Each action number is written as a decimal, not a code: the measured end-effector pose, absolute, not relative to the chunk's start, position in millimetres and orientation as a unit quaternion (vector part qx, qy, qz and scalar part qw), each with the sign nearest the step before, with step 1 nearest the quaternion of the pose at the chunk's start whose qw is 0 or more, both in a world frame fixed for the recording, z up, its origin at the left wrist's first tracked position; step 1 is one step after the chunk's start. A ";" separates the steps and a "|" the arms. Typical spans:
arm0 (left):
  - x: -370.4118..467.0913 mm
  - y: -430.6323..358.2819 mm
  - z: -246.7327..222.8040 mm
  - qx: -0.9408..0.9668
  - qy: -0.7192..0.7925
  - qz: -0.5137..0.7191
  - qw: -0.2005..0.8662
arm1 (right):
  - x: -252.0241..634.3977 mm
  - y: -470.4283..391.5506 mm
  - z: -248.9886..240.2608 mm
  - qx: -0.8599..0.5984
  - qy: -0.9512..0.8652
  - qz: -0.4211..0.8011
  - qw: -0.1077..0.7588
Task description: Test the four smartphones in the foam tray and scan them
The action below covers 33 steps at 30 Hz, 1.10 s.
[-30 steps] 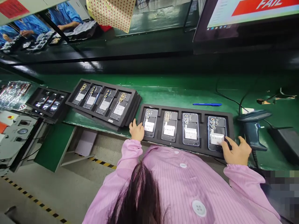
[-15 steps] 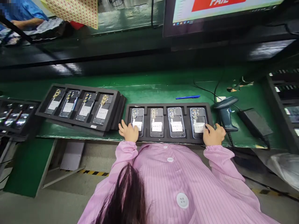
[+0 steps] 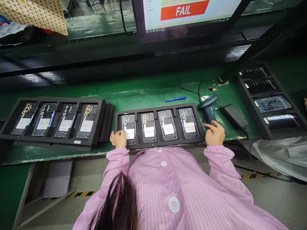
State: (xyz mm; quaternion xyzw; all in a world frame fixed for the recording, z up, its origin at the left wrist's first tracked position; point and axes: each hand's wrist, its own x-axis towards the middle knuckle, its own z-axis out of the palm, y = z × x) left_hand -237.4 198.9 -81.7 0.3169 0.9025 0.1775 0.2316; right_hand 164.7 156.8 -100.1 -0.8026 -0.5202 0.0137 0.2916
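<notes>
A black foam tray (image 3: 158,146) with several phone bodies in its slots lies at the front edge of the green bench. My left hand (image 3: 119,139) is at the tray's left end, its fingers bent over the edge beside the leftmost phone (image 3: 129,134). Just off the tray's right end is my right hand (image 3: 215,133), fingers apart and holding nothing, below the dark barcode scanner (image 3: 209,110). The rightmost phone (image 3: 189,124) lies in its slot, back side up.
Stacked trays (image 3: 96,124) of phones stand on the left. A blue pen (image 3: 176,99) lies behind the middle tray. A black power adapter (image 3: 234,116) and another tray (image 3: 251,111) are at right. The monitor (image 3: 184,19) shows FAIL.
The view has turned toward the right, so the bench items appear further left. My right hand has come away from the rightmost phone and tray end. My left hand stays at the left end.
</notes>
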 end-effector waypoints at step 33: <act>-159.9 195.4 -86.5 0.489 0.729 0.248 0.410 | 72.8 206.4 -58.7 -0.789 -0.585 0.144 -0.120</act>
